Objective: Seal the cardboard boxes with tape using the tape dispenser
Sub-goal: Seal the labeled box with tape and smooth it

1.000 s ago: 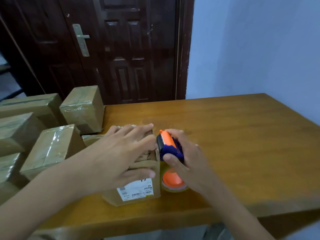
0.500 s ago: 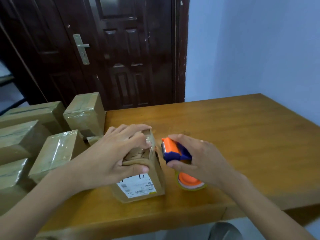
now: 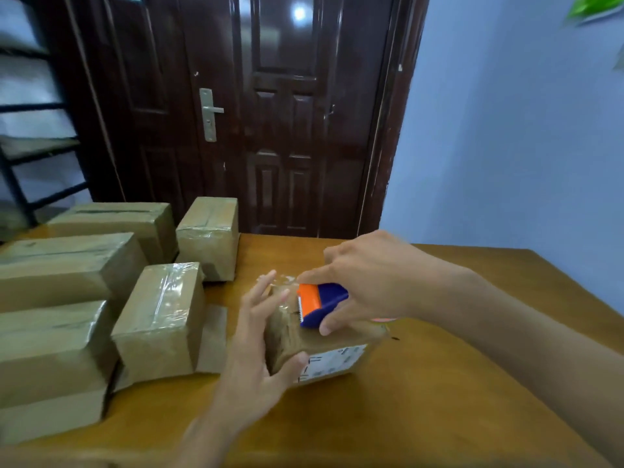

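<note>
A: On the wooden table (image 3: pixel 472 383), near its front edge, stands the cardboard box (image 3: pixel 324 349) being sealed, label side facing the viewer. Where are the hands?

B: The left hand (image 3: pixel 260 346) grips the box's left end, thumb curled on the near face, fingers lying up over the top edge. The right hand (image 3: pixel 371 282) is above the box, fingers and thumb curled round the tape dispenser (image 3: pixel 320 304) (orange front, blue body).

A: And the dispenser relative to the box?

B: It sits on the box's top face, toothed edge toward the left hand; clear tape (image 3: pixel 280 282) shows between the two hands.

A: Other items?

B: A group of taped boxes (image 3: pixel 158 319) lies on the table left of the left hand, apart from the held box. A dark door (image 3: pixel 287 130) stands behind.
</note>
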